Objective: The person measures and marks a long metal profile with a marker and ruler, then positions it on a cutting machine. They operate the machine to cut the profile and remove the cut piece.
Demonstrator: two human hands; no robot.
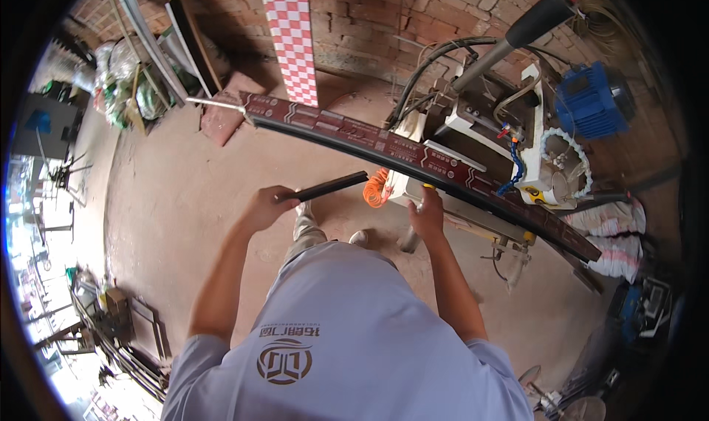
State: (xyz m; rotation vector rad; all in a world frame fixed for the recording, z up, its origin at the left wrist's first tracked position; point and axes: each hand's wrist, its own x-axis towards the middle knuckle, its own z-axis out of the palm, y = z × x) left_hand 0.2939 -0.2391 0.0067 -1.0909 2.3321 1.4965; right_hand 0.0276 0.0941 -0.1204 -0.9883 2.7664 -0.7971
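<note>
My left hand [264, 208] is closed round one end of a short dark profile strip [332, 186], whose free end points right toward the machine. My right hand [427, 216] is at the machine's front, just below a long profile bar. Its fingers are curled, and a bit of yellow shows at the fingertips; what they grip is mostly hidden. The long dark profile bar [354, 151], covered with printed maroon film, lies slantwise across the machine [473, 122]. Beside my right hand hangs an orange coiled hose [377, 188].
A blue motor [593, 100] and a long lever with a black grip [540, 20] belong to the machine. White sacks [617, 236] lie at the right. Upright profiles [196, 48] and bagged material [125, 81] stand by the brick wall. Metal pieces [122, 332] are stacked at lower left.
</note>
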